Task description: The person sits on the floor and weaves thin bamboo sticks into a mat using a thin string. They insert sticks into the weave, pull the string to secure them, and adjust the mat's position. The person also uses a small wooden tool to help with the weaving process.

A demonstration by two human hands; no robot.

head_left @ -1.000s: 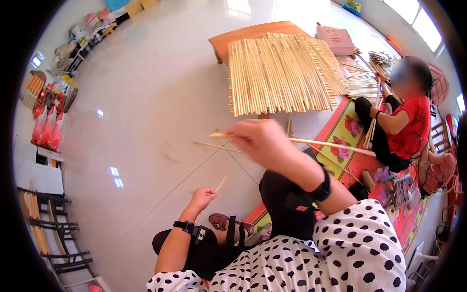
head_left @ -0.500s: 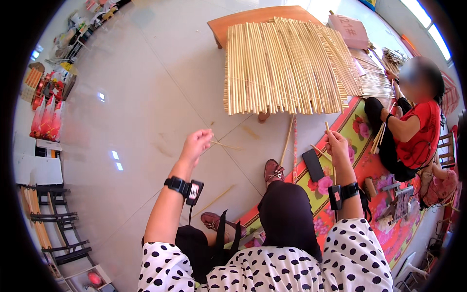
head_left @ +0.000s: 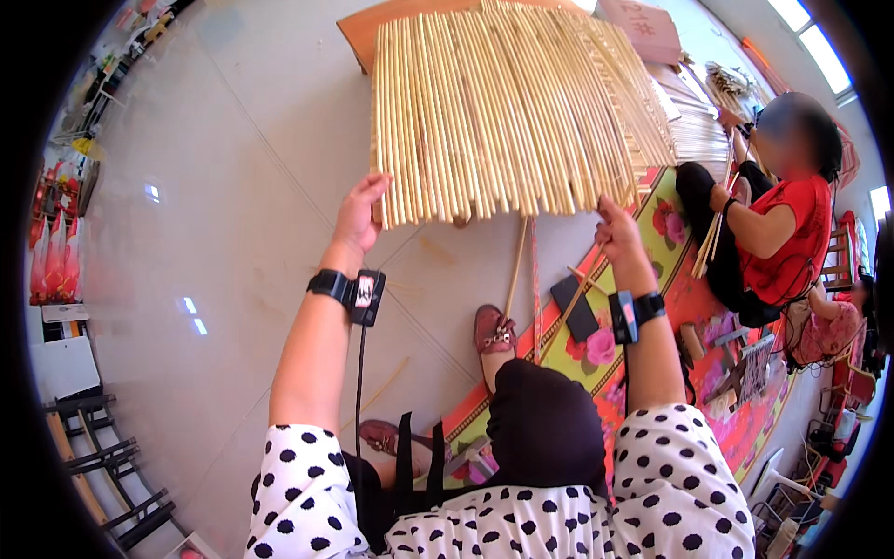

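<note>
A broad mat of straw-coloured sticks (head_left: 494, 112), side by side with uneven near ends, covers most of a low orange-brown table. My left hand (head_left: 361, 212) is closed at the mat's near left corner, thumb along the outermost stick. At the near right corner, the curled fingers of my right hand (head_left: 616, 231) touch the stick ends. A thin stick (head_left: 579, 291) slants down from the right hand and seems to be held in it. What lies inside either palm is hidden.
A dark phone (head_left: 575, 309) lies on the flowered rug (head_left: 601, 349). On the right, a person in red (head_left: 778, 219) sits holding several sticks. A pink box (head_left: 641, 30) stands beyond the mat. Loose sticks lie on the tiled floor (head_left: 261, 205) by my shoes.
Both hands have reached forward from above the floor and rug to the mat's near corners. The right hand's stick now slants downward. My head view has shifted, moving the mat left and up.
</note>
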